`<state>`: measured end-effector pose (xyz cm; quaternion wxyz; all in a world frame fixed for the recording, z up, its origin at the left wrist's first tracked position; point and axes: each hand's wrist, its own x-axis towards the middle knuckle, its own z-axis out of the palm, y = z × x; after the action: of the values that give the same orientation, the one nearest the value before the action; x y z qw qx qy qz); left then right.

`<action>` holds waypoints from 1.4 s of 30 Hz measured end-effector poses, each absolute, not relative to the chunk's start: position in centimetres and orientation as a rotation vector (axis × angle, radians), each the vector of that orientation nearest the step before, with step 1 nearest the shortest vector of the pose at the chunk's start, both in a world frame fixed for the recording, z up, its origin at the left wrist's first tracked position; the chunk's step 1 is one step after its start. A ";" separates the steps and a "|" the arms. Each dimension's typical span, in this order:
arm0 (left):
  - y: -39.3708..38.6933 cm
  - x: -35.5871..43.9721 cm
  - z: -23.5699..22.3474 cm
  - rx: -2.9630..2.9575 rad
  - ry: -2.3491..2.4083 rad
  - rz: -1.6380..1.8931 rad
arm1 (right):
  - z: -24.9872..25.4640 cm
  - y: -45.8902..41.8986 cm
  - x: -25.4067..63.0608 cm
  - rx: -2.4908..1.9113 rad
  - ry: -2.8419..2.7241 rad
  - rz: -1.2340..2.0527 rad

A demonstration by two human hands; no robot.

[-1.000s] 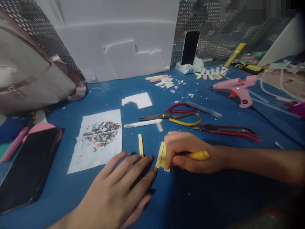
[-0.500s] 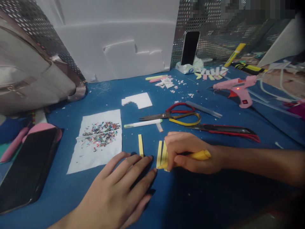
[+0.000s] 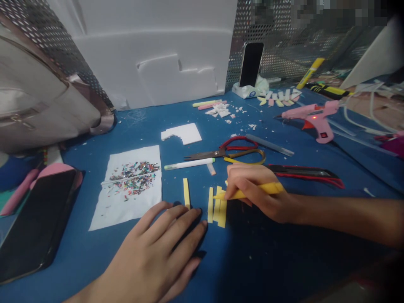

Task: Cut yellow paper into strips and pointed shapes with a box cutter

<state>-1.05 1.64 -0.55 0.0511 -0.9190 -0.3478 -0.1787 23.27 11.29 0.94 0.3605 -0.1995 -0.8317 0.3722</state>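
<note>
My right hand [image 3: 257, 189] is closed around a yellow marker [image 3: 267, 188], its tip pointing left at the upper part of the yellow strips [image 3: 221, 212]. Several of these narrow strips lie side by side on the blue table; whether the tip touches one I cannot tell. My left hand [image 3: 160, 248] rests palm down with its fingers spread. Its fingertips lie close to the lower end of a lone yellow strip [image 3: 186, 191] and near the leftmost strip of the group. A white pen [image 3: 189, 163] with a pale green end lies beyond them.
Red-and-yellow-handled scissors [image 3: 217, 154] and a red-black cutter [image 3: 306, 171] lie behind my right hand. Left is white paper [image 3: 104, 210] with glittery bits, then a black phone [image 3: 38, 223]. A pink glue gun [image 3: 315, 115] stands right; a white board scrap [image 3: 186, 134] lies mid-table.
My right hand has moved up and slightly right with the marker, its tip going from the strips' lower end towards their top. More of the strips shows. My left hand has stayed put.
</note>
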 end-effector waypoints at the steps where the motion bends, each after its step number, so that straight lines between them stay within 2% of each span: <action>1: 1.6 -1.0 -0.5 -2.795 -1.047 -0.543 | 0.9 11.3 23.3 -0.521 -2.146 0.947; 42: 2.1 -0.5 0.9 -2.811 -1.008 -0.605 | 1.1 11.6 23.1 -0.350 -2.437 1.079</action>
<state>-0.49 2.14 0.95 0.0472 -0.9216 -0.3303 -0.1983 23.08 11.61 1.06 0.2249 -0.1268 -0.8834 0.3911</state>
